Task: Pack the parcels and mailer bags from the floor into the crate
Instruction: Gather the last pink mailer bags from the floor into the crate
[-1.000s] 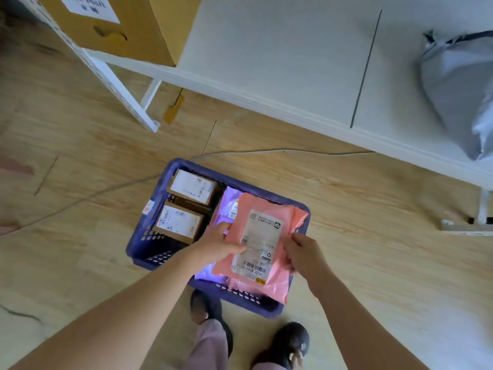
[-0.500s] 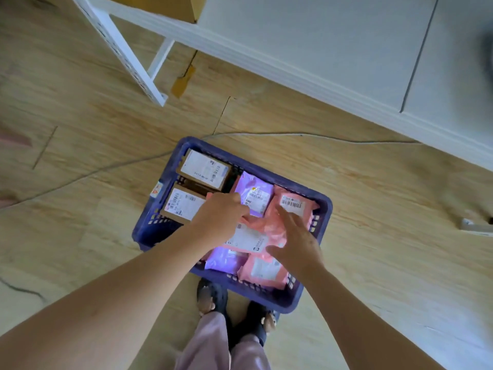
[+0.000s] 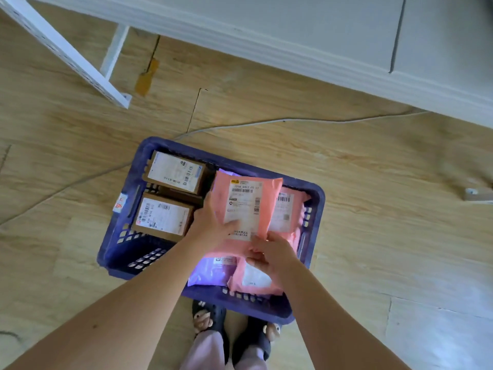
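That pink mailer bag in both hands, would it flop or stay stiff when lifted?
Probably floppy: the pink mailer bag creases where the right hand pinches it. Likely light: the left hand holds its edge with fingers and thumb alone. Its smooth film may slip.

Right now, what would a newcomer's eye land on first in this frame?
The pink mailer bag stands out first, gripped by the left hand and right hand over the right half of the blue crate on the wood floor. Next come two labelled cardboard parcels in the crate's left half, and a purple mailer beneath the held bag.
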`<action>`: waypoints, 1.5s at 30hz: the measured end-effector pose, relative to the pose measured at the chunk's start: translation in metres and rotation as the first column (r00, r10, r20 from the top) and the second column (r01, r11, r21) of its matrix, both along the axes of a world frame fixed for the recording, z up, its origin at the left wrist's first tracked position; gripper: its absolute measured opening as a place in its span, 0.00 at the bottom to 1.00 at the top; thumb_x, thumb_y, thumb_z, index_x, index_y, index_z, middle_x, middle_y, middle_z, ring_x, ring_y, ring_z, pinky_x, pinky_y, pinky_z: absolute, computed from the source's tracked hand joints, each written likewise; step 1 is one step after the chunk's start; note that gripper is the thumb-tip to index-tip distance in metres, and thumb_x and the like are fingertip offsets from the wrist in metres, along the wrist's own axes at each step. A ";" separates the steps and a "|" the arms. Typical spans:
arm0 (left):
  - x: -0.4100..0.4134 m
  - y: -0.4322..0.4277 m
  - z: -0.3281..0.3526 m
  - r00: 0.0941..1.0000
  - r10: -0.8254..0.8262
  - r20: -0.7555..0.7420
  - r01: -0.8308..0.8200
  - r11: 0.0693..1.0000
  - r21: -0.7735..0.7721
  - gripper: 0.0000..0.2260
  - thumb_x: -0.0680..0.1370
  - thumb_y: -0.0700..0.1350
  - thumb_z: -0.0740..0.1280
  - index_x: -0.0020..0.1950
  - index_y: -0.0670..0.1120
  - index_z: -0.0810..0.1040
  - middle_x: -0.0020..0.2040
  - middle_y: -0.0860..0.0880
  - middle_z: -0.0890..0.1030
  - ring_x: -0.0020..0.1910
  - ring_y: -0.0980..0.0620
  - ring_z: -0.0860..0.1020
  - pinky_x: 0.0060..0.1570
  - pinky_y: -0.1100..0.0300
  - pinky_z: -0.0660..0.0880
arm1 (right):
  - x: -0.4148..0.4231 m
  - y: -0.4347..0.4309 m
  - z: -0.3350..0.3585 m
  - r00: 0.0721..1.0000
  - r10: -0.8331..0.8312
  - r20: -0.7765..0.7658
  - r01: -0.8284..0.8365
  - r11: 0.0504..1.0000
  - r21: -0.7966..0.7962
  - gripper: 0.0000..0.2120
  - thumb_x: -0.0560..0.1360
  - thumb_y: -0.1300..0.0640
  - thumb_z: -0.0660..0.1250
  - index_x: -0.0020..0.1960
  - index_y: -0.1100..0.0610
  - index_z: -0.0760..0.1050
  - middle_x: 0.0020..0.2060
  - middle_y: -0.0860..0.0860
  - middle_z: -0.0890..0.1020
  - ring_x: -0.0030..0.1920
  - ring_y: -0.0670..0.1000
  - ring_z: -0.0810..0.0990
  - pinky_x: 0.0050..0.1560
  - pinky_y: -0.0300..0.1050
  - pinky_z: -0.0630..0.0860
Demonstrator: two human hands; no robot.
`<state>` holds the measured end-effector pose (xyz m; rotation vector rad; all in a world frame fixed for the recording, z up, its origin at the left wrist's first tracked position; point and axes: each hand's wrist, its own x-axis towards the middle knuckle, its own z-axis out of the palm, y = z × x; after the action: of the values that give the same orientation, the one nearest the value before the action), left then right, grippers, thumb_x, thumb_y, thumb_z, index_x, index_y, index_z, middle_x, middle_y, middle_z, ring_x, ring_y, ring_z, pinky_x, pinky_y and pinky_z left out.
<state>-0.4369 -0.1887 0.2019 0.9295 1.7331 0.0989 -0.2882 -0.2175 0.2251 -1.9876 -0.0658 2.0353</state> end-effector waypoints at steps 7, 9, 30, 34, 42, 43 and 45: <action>0.006 -0.013 -0.032 0.802 -0.363 -0.474 0.541 0.778 0.320 0.41 0.72 0.40 0.71 0.77 0.55 0.50 0.77 0.41 0.51 0.75 0.40 0.55 0.69 0.44 0.65 | 0.008 -0.025 -0.047 0.445 0.520 0.729 -0.757 0.653 -0.004 0.31 0.76 0.56 0.63 0.75 0.46 0.53 0.70 0.52 0.65 0.60 0.55 0.75 0.45 0.46 0.77; 0.012 -0.014 -0.036 0.688 -0.484 -0.540 0.711 0.595 0.373 0.41 0.70 0.46 0.75 0.77 0.52 0.56 0.77 0.39 0.54 0.75 0.36 0.56 0.67 0.40 0.64 | 0.016 -0.036 -0.053 0.246 0.494 0.834 -0.899 0.439 0.005 0.32 0.72 0.64 0.65 0.72 0.45 0.61 0.66 0.52 0.67 0.61 0.55 0.73 0.43 0.47 0.77; 0.010 -0.011 -0.097 0.145 -0.915 -0.377 0.949 0.237 -0.208 0.34 0.81 0.49 0.58 0.76 0.59 0.36 0.69 0.46 0.24 0.73 0.41 0.29 0.73 0.42 0.51 | 0.013 -0.044 -0.126 -0.104 0.779 0.618 -0.942 0.122 -0.313 0.45 0.75 0.54 0.66 0.76 0.46 0.34 0.74 0.60 0.34 0.74 0.63 0.50 0.65 0.58 0.70; 0.008 -0.007 -0.115 0.220 -0.899 -0.379 0.939 0.300 -0.167 0.33 0.81 0.49 0.58 0.75 0.61 0.36 0.67 0.49 0.22 0.73 0.43 0.29 0.73 0.44 0.50 | 0.012 -0.037 -0.129 -0.040 0.794 0.607 -0.952 0.154 -0.264 0.45 0.73 0.70 0.62 0.76 0.46 0.37 0.74 0.59 0.32 0.74 0.63 0.52 0.57 0.51 0.76; 0.009 -0.009 -0.130 0.265 -0.875 -0.404 0.925 0.349 -0.149 0.34 0.80 0.44 0.61 0.76 0.61 0.43 0.73 0.49 0.26 0.74 0.42 0.31 0.72 0.41 0.53 | 0.009 -0.034 -0.143 -0.048 0.791 0.611 -0.962 0.127 -0.240 0.47 0.73 0.70 0.64 0.77 0.51 0.36 0.73 0.63 0.35 0.72 0.62 0.58 0.55 0.49 0.79; 0.011 -0.007 -0.126 0.267 -0.884 -0.384 0.927 0.345 -0.148 0.34 0.80 0.45 0.61 0.77 0.59 0.43 0.74 0.48 0.28 0.74 0.42 0.32 0.72 0.41 0.53 | 0.012 -0.034 -0.139 -0.039 0.785 0.618 -0.961 0.141 -0.239 0.46 0.72 0.70 0.64 0.77 0.51 0.38 0.74 0.62 0.38 0.71 0.61 0.61 0.54 0.48 0.79; 0.015 -0.003 -0.112 0.278 -0.891 -0.358 0.928 0.346 -0.140 0.33 0.80 0.47 0.62 0.77 0.57 0.44 0.76 0.47 0.31 0.75 0.42 0.34 0.73 0.40 0.53 | 0.017 -0.030 -0.132 -0.022 0.768 0.640 -0.955 0.173 -0.240 0.42 0.72 0.70 0.65 0.76 0.52 0.46 0.73 0.61 0.48 0.68 0.59 0.65 0.53 0.48 0.79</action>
<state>-0.4220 -0.1920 0.0899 2.0262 1.2274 -0.8505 -0.2711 -0.2479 0.0936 -2.5760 -2.2611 1.2832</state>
